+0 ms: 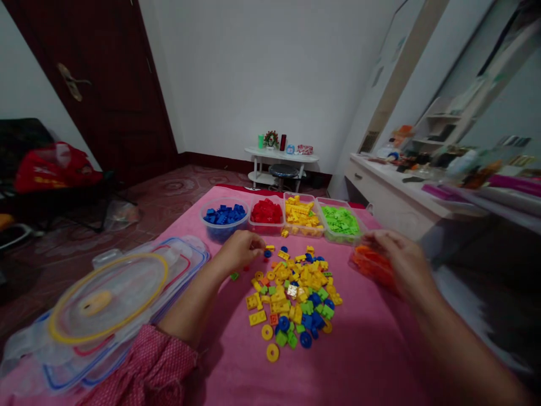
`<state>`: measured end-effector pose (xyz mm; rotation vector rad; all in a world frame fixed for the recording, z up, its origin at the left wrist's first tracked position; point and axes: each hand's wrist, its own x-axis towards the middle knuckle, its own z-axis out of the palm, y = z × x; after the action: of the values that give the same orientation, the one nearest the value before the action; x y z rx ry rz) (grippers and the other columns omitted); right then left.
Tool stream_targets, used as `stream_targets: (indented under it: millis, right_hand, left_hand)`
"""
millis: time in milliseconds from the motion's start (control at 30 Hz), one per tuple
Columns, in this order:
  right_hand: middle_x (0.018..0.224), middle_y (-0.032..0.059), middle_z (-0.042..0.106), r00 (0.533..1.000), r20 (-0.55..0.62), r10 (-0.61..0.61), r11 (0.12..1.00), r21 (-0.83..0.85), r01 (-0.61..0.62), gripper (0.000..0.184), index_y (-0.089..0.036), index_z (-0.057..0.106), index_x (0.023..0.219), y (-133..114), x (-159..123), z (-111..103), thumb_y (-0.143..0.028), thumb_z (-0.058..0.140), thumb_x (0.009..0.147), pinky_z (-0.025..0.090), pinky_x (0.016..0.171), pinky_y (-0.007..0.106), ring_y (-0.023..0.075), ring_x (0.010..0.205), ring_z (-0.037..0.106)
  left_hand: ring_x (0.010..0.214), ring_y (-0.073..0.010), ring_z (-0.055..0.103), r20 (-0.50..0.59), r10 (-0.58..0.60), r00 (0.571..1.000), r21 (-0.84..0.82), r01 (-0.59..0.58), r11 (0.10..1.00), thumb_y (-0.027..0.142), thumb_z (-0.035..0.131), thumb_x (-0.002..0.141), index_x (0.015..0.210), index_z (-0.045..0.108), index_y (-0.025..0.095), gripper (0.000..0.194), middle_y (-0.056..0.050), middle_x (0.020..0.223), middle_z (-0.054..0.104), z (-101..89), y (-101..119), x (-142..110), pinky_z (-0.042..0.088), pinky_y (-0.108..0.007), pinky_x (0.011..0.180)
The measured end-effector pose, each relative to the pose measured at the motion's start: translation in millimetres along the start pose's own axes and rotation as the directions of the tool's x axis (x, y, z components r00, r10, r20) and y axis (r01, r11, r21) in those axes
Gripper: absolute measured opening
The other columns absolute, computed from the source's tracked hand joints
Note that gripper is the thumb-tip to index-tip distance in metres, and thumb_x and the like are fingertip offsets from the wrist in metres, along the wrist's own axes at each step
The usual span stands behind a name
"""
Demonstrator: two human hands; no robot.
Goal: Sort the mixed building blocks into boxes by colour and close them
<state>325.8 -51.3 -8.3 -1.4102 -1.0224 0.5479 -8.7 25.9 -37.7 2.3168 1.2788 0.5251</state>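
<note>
A heap of mixed building bricks [293, 296], mostly yellow with blue, green and red ones, lies on the pink cloth [363, 349]. My left hand [239, 251] is curled at the heap's far left edge, its fingertips pinched by a small blue piece; what it grips is too small to name. My right hand [399, 259], blurred, rests over a tub of orange bricks [372, 265] at the right. Behind the heap stand tubs of blue bricks [224, 216], red bricks [266, 213], yellow bricks [302, 215] and green bricks [340, 221].
A stack of clear container lids [110, 304] with coloured rims lies at the left. A white dresser [393, 189] crowded with items stands at the right. A small white table [281, 158] and a stool are by the far wall, with a dark door [105, 84] at the left.
</note>
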Motion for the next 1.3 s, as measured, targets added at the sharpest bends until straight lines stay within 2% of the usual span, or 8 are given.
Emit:
stream_targets:
  millis: [67, 167, 367, 600, 733, 900, 1067, 1300]
  right_hand:
    - [0.078, 0.0034, 0.068, 0.958, 0.282, -0.051, 0.990, -0.109, 0.085, 0.021, -0.017, 0.068, 0.080, -6.2, -16.6, 28.2, -0.037, 0.063, 0.074, 0.048, 0.068, 0.027, 0.0158, 0.072, 0.062]
    - [0.080, 0.0029, 0.067, 0.802, 0.576, -0.157, 0.933, -0.181, 0.313, 0.013, -0.017, 0.068, 0.079, -10.6, -39.4, 74.7, -0.028, 0.059, 0.077, 0.046, 0.068, 0.026, 0.0155, 0.074, 0.061]
    - [0.094, 0.0044, 0.069, 0.595, 0.777, -0.206, 0.701, -0.307, 0.644, 0.022, -0.019, 0.070, 0.088, -0.1, -55.8, 149.2, -0.011, 0.052, 0.078, 0.042, 0.081, 0.026, 0.0157, 0.090, 0.061]
    - [0.099, 0.0092, 0.071, 0.676, 0.732, 0.086, 0.359, -0.655, 0.665, 0.021, -0.020, 0.070, 0.092, 1.8, -52.9, 177.7, -0.018, 0.058, 0.074, 0.040, 0.080, 0.034, 0.0253, 0.097, 0.063]
    - [0.094, 0.0085, 0.072, 0.707, 0.701, 0.091, 0.345, -0.688, 0.638, 0.020, -0.021, 0.071, 0.087, -5.3, -49.2, 173.8, -0.019, 0.056, 0.074, 0.039, 0.073, 0.031, 0.0240, 0.092, 0.064]
    - [0.089, 0.0003, 0.072, 0.722, 0.689, 0.063, 0.490, -0.652, 0.579, 0.022, -0.029, 0.071, 0.089, -13.7, -46.0, 154.3, -0.026, 0.054, 0.075, 0.034, 0.061, 0.025, 0.0175, 0.082, 0.064]
    - [0.091, 0.0024, 0.070, 0.765, 0.638, 0.081, 0.404, -0.723, 0.560, 0.025, -0.027, 0.070, 0.092, -7.3, -45.1, 139.2, -0.025, 0.057, 0.072, 0.034, 0.062, 0.026, 0.0185, 0.082, 0.062]
    - [0.094, 0.0040, 0.070, 0.737, 0.675, 0.035, 0.422, -0.679, 0.601, 0.023, -0.027, 0.070, 0.095, -3.3, -42.3, 150.1, -0.028, 0.055, 0.078, 0.038, 0.067, 0.027, 0.0205, 0.088, 0.062]
  left_hand:
    - [0.067, -0.0150, 0.064, 0.082, -0.082, 0.993, 0.049, 0.078, 0.996, 0.014, 0.059, 0.069, 0.086, 0.075, 0.016, 0.023, -0.005, 0.077, 0.073, -5.1, -8.1, -3.5, 0.043, -0.021, 0.058]
    - [0.069, -0.0156, 0.065, 0.130, -0.184, 0.974, 0.128, 0.168, 0.977, 0.016, 0.063, 0.064, 0.084, 0.076, 0.020, 0.024, -0.003, 0.078, 0.074, -9.6, -14.0, -7.5, 0.042, -0.019, 0.057]
    - [0.072, -0.0202, 0.066, 0.099, -0.252, 0.963, 0.329, 0.208, 0.921, 0.025, 0.072, 0.056, 0.080, 0.077, 0.026, 0.024, -0.004, 0.080, 0.074, -5.0, -3.9, -9.8, 0.043, -0.023, 0.059]
    - [0.078, -0.0279, 0.067, 0.083, -0.306, 0.948, 0.449, 0.239, 0.861, 0.020, 0.062, 0.063, 0.078, 0.076, 0.021, 0.020, -0.012, 0.083, 0.072, 0.2, 6.7, -11.2, 0.049, -0.032, 0.064]
    - [0.073, -0.0234, 0.066, 0.089, -0.272, 0.958, 0.342, 0.227, 0.912, 0.027, 0.064, 0.065, 0.076, 0.075, 0.017, 0.018, -0.011, 0.077, 0.072, -3.3, 6.5, -10.2, 0.047, -0.027, 0.062]
    - [0.063, -0.0133, 0.062, 0.346, -0.043, 0.937, 0.011, 0.042, 0.999, 0.019, 0.065, 0.065, 0.082, 0.075, 0.018, 0.020, -0.003, 0.076, 0.073, 2.0, 13.5, -10.7, 0.041, -0.018, 0.054]
    - [0.068, -0.0165, 0.064, 0.304, -0.117, 0.945, 0.234, 0.045, 0.971, 0.012, 0.064, 0.061, 0.082, 0.076, 0.025, 0.027, -0.001, 0.078, 0.073, 14.1, 25.8, -10.7, 0.043, -0.021, 0.058]
    - [0.070, -0.0190, 0.065, 0.280, -0.085, 0.956, 0.236, 0.018, 0.972, 0.016, 0.069, 0.059, 0.081, 0.076, 0.026, 0.026, -0.002, 0.078, 0.074, 18.6, 26.6, -11.7, 0.042, -0.023, 0.059]
